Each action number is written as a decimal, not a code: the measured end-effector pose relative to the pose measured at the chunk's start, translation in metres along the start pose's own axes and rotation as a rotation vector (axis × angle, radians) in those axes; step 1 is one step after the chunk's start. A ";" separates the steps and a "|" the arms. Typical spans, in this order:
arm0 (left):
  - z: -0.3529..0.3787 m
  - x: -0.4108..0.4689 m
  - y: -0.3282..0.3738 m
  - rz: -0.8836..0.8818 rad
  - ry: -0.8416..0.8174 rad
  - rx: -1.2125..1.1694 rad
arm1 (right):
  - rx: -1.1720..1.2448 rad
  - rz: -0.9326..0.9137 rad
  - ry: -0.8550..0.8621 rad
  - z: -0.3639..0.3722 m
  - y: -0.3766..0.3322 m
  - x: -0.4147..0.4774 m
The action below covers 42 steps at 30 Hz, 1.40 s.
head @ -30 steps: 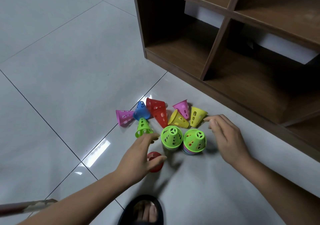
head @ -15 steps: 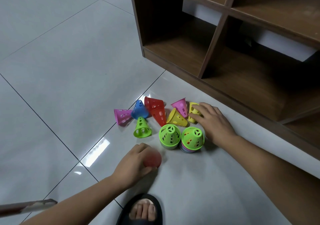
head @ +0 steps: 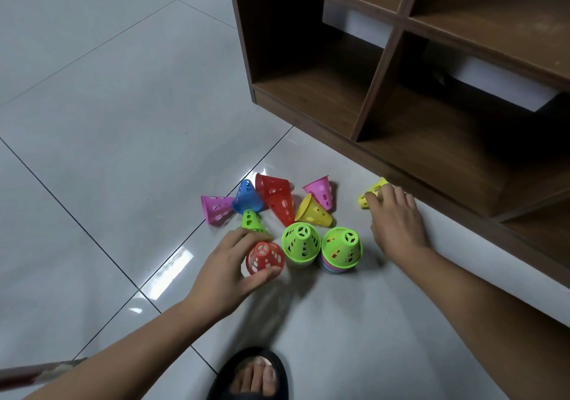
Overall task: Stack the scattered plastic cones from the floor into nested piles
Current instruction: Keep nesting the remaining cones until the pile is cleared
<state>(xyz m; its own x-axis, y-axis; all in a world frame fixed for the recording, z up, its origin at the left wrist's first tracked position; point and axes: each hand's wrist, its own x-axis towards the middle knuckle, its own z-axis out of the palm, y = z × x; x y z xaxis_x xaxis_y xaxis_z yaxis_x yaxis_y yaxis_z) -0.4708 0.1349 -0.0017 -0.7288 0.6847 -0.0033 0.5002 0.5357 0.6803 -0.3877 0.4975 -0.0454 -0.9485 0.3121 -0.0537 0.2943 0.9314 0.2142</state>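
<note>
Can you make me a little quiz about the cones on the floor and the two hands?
1. True or false: the left hand holds a red cone.
2. What colour is the cone in the right hand? A) blue B) yellow C) pink
3. Fill in: both upright stacks, the left stack and the right stack, have a ____ cone on top.

Key: 1 true. 2 B. 3 green.

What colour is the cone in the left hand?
Red cone, with pale cut-out holes, in the left hand; head view.
</note>
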 end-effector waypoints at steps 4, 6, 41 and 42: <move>-0.020 0.012 0.016 0.052 0.027 0.028 | 0.022 -0.023 0.054 -0.001 0.010 0.003; -0.028 0.016 0.021 0.062 0.047 0.025 | 0.031 -0.030 0.054 0.000 0.014 0.006; 0.005 0.051 0.059 0.224 -0.030 0.008 | 1.131 0.179 0.331 -0.123 -0.009 -0.063; 0.007 0.052 0.057 0.214 -0.031 0.015 | 1.154 0.161 0.326 -0.130 -0.012 -0.068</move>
<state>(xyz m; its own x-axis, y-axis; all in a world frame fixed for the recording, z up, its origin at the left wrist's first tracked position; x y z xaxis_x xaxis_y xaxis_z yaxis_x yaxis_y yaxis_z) -0.4767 0.2046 0.0318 -0.5909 0.7982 0.1173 0.6490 0.3839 0.6569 -0.3416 0.4405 0.0830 -0.8276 0.5325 0.1773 0.1852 0.5572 -0.8095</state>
